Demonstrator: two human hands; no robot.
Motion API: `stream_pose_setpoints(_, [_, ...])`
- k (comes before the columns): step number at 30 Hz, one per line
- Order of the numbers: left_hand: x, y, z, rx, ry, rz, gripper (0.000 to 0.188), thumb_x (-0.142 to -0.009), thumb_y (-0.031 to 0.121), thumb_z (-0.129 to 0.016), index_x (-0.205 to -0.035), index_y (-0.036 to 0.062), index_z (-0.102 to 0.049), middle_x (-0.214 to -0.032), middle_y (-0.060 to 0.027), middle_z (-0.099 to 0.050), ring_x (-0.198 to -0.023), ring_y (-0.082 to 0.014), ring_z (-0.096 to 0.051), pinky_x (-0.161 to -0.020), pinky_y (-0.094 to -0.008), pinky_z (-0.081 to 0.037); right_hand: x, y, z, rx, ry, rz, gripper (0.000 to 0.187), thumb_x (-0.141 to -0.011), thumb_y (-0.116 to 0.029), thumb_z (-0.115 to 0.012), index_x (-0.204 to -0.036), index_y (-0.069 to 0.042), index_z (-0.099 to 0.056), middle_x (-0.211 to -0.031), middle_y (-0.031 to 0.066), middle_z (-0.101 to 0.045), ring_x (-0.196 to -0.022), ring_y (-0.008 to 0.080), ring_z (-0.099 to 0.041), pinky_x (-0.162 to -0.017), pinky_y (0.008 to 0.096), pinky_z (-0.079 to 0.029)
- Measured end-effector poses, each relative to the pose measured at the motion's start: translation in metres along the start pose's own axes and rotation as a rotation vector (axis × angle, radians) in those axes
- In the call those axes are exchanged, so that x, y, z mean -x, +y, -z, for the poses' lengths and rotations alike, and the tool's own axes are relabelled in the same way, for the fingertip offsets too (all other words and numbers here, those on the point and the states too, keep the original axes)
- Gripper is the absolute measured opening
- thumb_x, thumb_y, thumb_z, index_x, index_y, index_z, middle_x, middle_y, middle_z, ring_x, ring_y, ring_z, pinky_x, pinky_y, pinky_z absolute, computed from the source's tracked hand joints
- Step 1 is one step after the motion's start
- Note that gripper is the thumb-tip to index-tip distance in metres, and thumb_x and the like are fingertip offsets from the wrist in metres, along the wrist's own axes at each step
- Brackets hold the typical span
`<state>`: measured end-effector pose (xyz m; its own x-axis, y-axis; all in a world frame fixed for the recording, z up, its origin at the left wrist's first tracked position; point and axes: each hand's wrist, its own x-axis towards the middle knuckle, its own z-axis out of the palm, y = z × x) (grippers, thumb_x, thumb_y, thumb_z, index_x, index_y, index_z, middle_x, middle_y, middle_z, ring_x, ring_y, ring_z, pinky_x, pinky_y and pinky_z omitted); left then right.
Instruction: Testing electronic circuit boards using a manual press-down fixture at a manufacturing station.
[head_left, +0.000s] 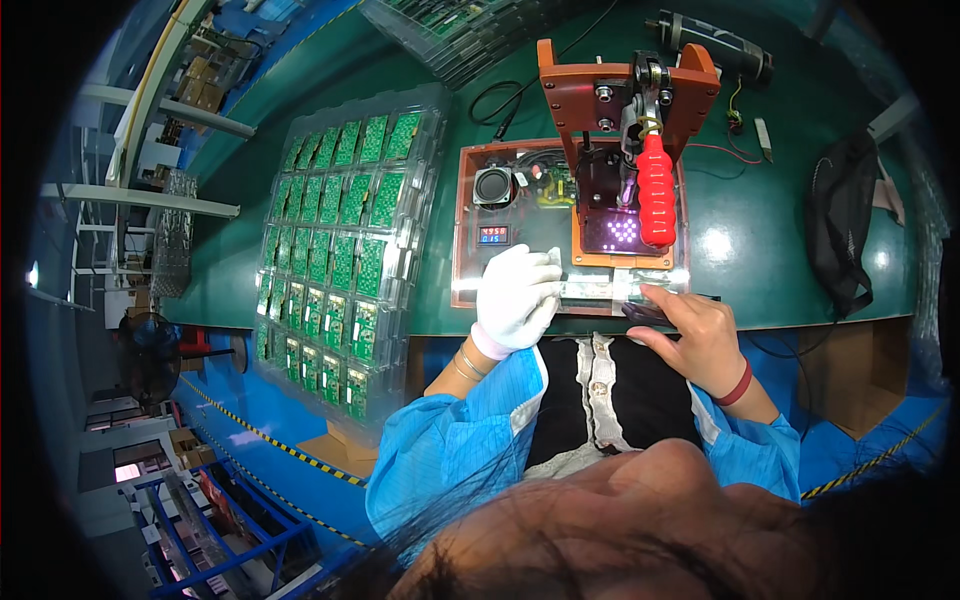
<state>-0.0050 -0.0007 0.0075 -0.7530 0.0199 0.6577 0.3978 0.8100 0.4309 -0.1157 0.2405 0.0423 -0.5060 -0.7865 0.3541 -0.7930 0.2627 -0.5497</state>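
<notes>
My left hand (518, 298), in a white glove, is closed with its fingers curled at the left end of a pale strip (588, 290) on the front of the test fixture. What its fingers grip is hidden. My bare right hand (700, 338) reaches in from the right with index finger and thumb apart. Its index fingertip touches a clear and greenish piece (652, 279) at the fixture's front. A dark, glossy object (647, 314) lies between that finger and the thumb. Behind my hands stands the orange press (558, 98) with a red ribbed lever handle (656, 195) and a lit dot pattern (622, 232).
A clear tray (425, 150) of green circuit boards (318, 258) stands to the left. The fixture's box holds a round speaker (493, 187) and a small digital meter (493, 236). A black bag (842, 215) lies right. Behind are a dark cylindrical tool (715, 45) and more stacked trays (470, 45).
</notes>
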Motion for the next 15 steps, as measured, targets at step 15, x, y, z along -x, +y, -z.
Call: stream_pose_setpoints(15, [-0.0022, -0.0008, -0.0004, 0.039, 0.006, -0.009, 0.013, -0.065, 0.000, -0.063, -0.079, 0.0023, -0.064, -0.087, -0.0111, -0.069, -0.079, -0.0296, -0.063, -0.078, -0.0424, -0.049, 0.0006, 0.0004, -0.0009, -0.013, -0.006, -0.015, 0.049, -0.067, -0.016, -0.084, -0.111, -0.002, -0.067, -0.076, 0.0087, -0.069, -0.056, 0.0202, -0.059, -0.055, 0.0289, -0.048])
